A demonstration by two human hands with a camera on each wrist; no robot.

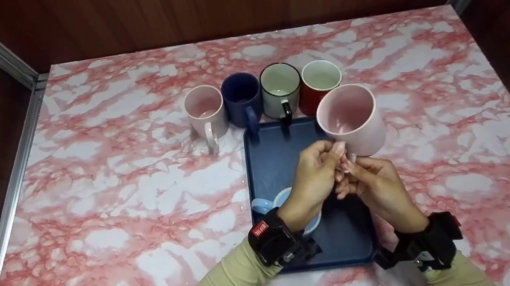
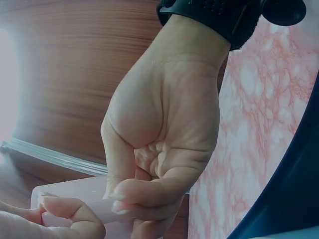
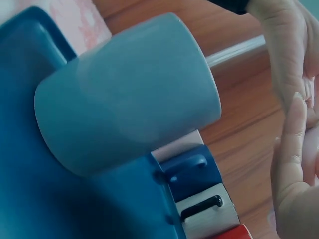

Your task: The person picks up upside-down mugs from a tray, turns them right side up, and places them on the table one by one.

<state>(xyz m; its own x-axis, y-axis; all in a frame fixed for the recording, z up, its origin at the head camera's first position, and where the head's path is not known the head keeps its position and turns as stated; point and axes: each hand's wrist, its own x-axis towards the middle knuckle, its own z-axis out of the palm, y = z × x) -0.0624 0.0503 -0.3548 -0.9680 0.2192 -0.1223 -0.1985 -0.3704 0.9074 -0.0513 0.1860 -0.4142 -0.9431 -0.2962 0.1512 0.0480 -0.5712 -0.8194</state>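
Note:
A pink mug (image 1: 371, 132) is held up over the right edge of the dark blue tray (image 1: 263, 162), its open top tilted toward the head camera. My left hand (image 1: 313, 172) pinches its handle between thumb and fingers. Close beside it, my right hand (image 1: 385, 189) has thumb and fingertips curled at the same handle, which the fingers mostly hide. In the left wrist view, both hands' fingertips meet in front of the mug's pale side (image 2: 75, 189). A light blue mug (image 3: 124, 94) stands on the tray, partly hidden under my left wrist in the head view.
Behind the tray stands a row of mugs: a pale pink mug (image 1: 216, 123), a dark blue mug (image 1: 234, 110), a white mug (image 1: 272, 104) with black rim and handle, and a red mug (image 1: 307, 101). The table (image 1: 113, 186) has a red-and-white marbled top, with wooden panels around it.

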